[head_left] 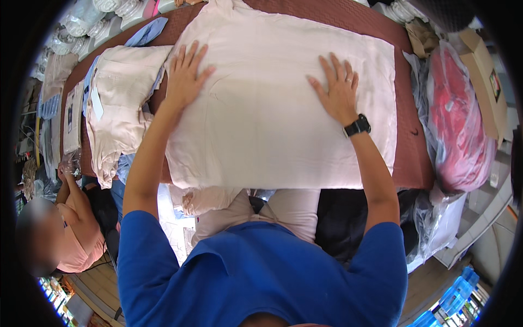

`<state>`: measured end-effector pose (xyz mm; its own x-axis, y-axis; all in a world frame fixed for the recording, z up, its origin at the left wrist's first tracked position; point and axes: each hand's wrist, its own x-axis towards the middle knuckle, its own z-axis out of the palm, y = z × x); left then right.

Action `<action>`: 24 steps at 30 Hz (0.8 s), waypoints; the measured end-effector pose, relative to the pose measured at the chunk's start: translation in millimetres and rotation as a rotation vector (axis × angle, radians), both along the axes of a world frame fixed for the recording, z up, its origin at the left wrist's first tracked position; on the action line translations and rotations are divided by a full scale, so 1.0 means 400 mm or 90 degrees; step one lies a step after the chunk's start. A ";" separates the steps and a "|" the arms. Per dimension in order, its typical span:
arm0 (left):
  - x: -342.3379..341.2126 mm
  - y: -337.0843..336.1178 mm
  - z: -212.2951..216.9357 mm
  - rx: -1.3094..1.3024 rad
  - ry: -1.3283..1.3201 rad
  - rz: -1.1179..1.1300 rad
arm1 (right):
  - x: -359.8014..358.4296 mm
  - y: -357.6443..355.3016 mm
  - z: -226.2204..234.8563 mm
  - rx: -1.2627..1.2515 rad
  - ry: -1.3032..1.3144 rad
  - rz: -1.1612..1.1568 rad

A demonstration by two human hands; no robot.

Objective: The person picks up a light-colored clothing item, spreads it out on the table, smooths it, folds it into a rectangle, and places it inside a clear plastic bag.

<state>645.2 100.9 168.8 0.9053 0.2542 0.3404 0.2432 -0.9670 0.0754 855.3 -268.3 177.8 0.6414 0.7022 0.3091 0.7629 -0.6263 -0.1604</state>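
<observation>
2 flat hands, left hand, right hand, on pink garment

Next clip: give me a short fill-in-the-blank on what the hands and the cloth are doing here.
1. Both hands lie flat, fingers spread, on a pale ____ garment.
2. The black watch sits on the ____ wrist.
3. The garment lies on a ____ table.
4. The stack of folded garments lies to the person's ____.

Missing words: pink; right; brown; left

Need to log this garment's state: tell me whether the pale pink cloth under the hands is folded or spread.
Folded. The pale pink cloth lies as a flat rectangle with straight edges on the brown table, both palms pressed flat on it.
</observation>
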 end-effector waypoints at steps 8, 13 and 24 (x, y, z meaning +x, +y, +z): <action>-0.244 -0.260 0.091 -0.099 0.053 -0.079 | -0.220 -0.214 0.041 -0.094 0.058 -0.017; -0.374 -0.262 0.050 -0.046 0.091 -0.012 | -0.198 -0.407 -0.037 -0.006 -0.047 -0.286; -0.155 -0.459 -0.026 -0.062 -0.010 -0.049 | -0.495 0.021 -0.020 0.275 0.060 0.064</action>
<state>583.1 -82.7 158.3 0.9184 0.2160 0.3315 0.1660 -0.9709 0.1727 657.3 -259.8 169.8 0.6165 0.5811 0.5312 0.7857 -0.4102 -0.4630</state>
